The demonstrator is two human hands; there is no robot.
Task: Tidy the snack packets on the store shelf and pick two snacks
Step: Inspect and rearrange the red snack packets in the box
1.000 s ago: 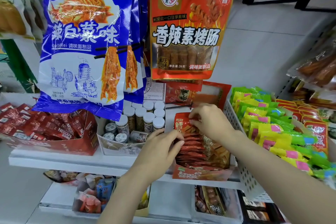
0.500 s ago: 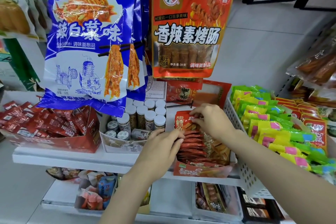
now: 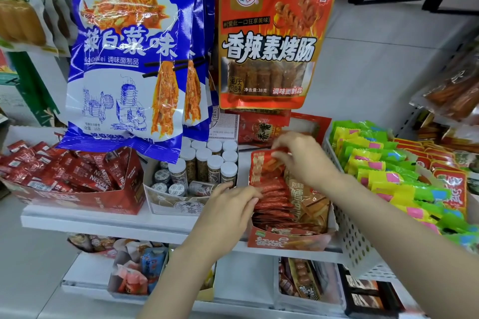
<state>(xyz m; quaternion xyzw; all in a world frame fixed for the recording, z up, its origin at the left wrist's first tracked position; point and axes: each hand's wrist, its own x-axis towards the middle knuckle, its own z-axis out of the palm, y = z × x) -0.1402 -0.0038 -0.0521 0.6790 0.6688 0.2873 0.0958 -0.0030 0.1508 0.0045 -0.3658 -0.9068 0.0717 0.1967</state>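
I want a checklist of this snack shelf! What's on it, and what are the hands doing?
Surface: white shelf, stocked.
Job's things: red snack packets stacked in a red display box.
Clutter: coffee sachet box, small jars, white basket of green-yellow packets, hanging blue bag and orange bag.
Hands: left hand touches the packet row; right hand pinches the rearmost packet.
Cables: nothing seen.
Surroundings: lower shelf with more snacks.

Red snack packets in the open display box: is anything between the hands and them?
Nothing visible. The right hand already pinches the rearmost red snack packet, and the left hand's fingers touch the row's left edge inside the display box.
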